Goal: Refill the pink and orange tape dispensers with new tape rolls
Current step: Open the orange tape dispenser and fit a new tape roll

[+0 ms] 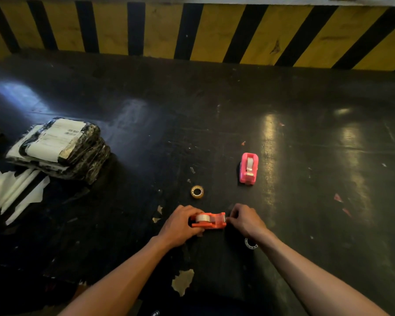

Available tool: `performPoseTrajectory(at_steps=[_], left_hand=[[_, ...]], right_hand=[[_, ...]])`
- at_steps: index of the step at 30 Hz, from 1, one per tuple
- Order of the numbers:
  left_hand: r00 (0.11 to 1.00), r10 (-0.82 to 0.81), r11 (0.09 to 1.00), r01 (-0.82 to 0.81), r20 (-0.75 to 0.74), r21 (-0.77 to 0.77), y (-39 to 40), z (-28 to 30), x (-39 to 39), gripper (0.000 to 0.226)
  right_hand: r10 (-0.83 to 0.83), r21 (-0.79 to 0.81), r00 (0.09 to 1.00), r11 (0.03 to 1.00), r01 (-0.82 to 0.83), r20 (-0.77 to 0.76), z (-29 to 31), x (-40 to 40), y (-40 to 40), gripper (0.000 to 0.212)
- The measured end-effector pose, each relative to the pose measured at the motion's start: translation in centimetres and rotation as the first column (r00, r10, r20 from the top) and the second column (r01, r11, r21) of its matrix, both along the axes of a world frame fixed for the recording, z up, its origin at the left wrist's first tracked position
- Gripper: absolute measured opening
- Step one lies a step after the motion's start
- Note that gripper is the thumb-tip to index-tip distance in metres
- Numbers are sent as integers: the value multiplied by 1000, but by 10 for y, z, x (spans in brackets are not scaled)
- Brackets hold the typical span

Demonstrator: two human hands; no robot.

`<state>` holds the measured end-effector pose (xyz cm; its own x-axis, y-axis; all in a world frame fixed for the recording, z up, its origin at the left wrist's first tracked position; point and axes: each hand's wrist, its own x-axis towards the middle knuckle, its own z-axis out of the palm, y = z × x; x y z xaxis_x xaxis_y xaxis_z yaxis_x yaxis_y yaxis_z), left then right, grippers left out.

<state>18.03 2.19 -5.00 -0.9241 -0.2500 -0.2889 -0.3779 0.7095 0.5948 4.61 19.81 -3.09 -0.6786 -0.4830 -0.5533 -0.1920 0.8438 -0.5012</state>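
The orange tape dispenser (211, 221) lies on the black table, with a clear tape roll seated in it. My left hand (180, 224) grips its left end around the roll. At the cutter end, my right hand (245, 221) pinches with its fingertips, apparently on the tape's free end. The pink tape dispenser (249, 168) stands farther back to the right, a tape roll inside it. A loose yellowish tape roll (197, 192) lies between the two dispensers. A white empty core ring (250, 244) lies beside my right forearm.
A stack of black wrapped parcels with white labels (62, 147) sits at the left, with white paper scraps (12, 192) in front of it. A yellow and black striped wall (192, 30) borders the table's far edge. Torn patches mark the table near me.
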Motion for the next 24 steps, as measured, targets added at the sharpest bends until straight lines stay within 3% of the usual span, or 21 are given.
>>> performPoseTrajectory(at_steps=[6, 9, 11, 13, 16, 18, 21, 24], left_hand=[[999, -15, 999, 14, 30, 33, -2, -2, 0, 51], [986, -83, 987, 61, 146, 146, -8, 3, 1, 70], [975, -87, 968, 34, 205, 251, -15, 6, 4, 82], [986, -5, 959, -43, 168, 279, -22, 3, 10, 86], [966, 260, 959, -259, 4, 118, -30, -7, 17, 76], [933, 356, 931, -359, -48, -70, -36, -13, 17, 70], [938, 347, 910, -331, 21, -249, -47, -23, 11, 66], [950, 303, 902, -260, 77, -344, -50, -34, 7, 63]], right_hand=[[77, 43, 997, 996, -76, -26, -5, 1, -4, 13], [96, 46, 995, 994, -95, -12, -2, -7, -2, 16], [61, 5, 996, 998, -61, -65, 0, -13, -3, 29], [12, -103, 991, 994, -26, -136, 4, -14, -6, 32], [162, -200, 956, 956, -213, -244, 13, -7, -16, 39], [402, -102, 879, 893, -438, -256, 18, 5, -25, 62], [647, 82, 717, 755, -651, -259, 16, 25, -40, 85], [678, 137, 677, 729, -671, -286, 12, 34, -48, 80]])
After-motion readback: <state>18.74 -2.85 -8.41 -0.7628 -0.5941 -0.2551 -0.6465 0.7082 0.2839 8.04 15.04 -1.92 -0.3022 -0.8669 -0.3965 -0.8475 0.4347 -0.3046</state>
